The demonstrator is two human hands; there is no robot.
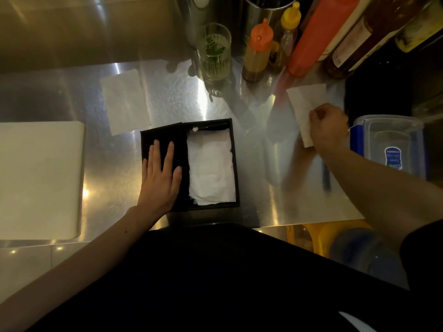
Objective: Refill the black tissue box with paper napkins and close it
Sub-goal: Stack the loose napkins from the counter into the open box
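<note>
The black tissue box (233,164) lies open on the steel counter, with white paper napkins (211,168) stacked inside its right half. Its black lid (163,137) lies folded out to the left. My left hand (161,174) rests flat on that lid, fingers spread. To the right, my right hand (328,125) is closed on a white paper napkin (304,101) that lies on the counter. Another loose napkin (125,101) lies flat beyond the box on the left.
A white board (40,178) covers the counter's left side. Behind the box stand a glass with green sprigs (214,53), orange-capped and yellow-capped bottles (259,49), and larger bottles (350,39). A clear plastic container with blue clips (388,144) sits at the right edge.
</note>
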